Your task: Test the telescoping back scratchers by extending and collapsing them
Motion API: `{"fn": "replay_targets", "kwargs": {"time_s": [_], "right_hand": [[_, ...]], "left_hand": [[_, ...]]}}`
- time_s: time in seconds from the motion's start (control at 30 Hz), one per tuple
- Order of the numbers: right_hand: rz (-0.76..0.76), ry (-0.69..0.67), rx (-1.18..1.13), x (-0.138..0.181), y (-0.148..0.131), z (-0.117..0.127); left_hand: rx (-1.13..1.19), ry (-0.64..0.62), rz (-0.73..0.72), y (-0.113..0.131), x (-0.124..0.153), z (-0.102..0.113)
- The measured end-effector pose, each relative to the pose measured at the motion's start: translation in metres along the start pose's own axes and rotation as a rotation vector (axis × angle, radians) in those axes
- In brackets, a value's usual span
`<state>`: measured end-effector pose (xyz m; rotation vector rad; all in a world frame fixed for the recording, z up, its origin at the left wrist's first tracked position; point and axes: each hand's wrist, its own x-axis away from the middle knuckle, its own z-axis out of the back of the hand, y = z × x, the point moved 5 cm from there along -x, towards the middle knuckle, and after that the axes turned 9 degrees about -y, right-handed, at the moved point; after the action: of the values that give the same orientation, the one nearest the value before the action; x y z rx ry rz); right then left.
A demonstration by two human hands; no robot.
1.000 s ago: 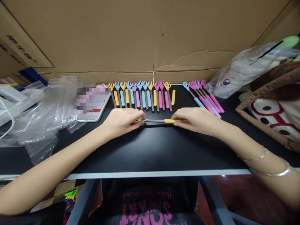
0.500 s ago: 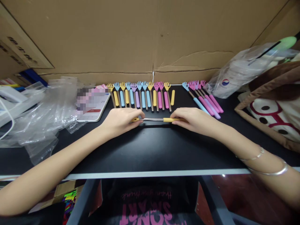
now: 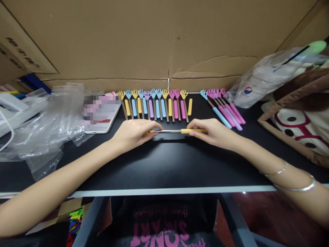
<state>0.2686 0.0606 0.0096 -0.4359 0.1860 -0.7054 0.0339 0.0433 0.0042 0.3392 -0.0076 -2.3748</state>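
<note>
Between my two hands a yellow back scratcher point(image 3: 170, 131) lies level, its metal rod showing in the middle. My left hand point(image 3: 135, 133) is closed around its claw end, and the fingers hide most of the claw. On the yellow grip sleeve at the other end, my right hand point(image 3: 205, 130) pinches with thumb and fingers. Behind them runs a row of back scratcher rods with coloured claws point(image 3: 153, 93), loose coloured sleeves point(image 3: 170, 107) lying between the rods. To the right, several back scratchers with sleeves on their rods point(image 3: 226, 115) lie in a slanted group.
A phone point(image 3: 101, 127) and clear plastic bags point(image 3: 46, 123) lie to the left. On the right are a bagged cup point(image 3: 257, 85) and a brown-trimmed cloth bag point(image 3: 295, 127). Cardboard point(image 3: 115, 41) walls the back of the black table point(image 3: 164, 168).
My right hand has shifted slightly right, and more of the yellow sleeve shows beyond its fingers. My left hand still grips the claw end, moved a little to the right.
</note>
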Motion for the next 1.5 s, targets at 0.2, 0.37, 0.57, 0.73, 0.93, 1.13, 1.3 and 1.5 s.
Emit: {"fn": "replay_targets", "kwargs": {"time_s": [0.2, 0.37, 0.57, 0.73, 0.93, 1.13, 1.3, 1.5], "right_hand": [[0.021, 0.015, 0.002, 0.001, -0.006, 0.004], [0.014, 0.066, 0.115, 0.003, -0.01, 0.009], [-0.013, 0.006, 0.341, 0.004, -0.019, 0.003], [0.088, 0.021, 0.505, 0.004, -0.027, -0.003], [0.107, 0.064, 0.604, 0.003, -0.03, 0.0], [0.071, 0.115, 0.709, 0.003, -0.034, 0.01], [0.015, 0.129, 0.752, 0.006, -0.025, 0.021], [-0.014, 0.21, 0.801, 0.015, -0.009, 0.041]], "left_hand": [[0.02, 0.015, 0.003, 0.003, 0.0, 0.002], [0.004, 0.022, 0.07, 0.006, -0.002, 0.003], [-0.039, 0.054, 0.062, 0.018, -0.002, 0.006], [-0.117, 0.067, 0.023, 0.026, -0.003, 0.009], [-0.159, 0.055, -0.005, 0.026, -0.005, 0.012], [-0.257, 0.018, 0.023, 0.017, -0.008, 0.016], [-0.322, 0.044, 0.03, 0.009, -0.008, 0.025], [-0.362, -0.003, 0.094, -0.011, -0.003, 0.037]]}}
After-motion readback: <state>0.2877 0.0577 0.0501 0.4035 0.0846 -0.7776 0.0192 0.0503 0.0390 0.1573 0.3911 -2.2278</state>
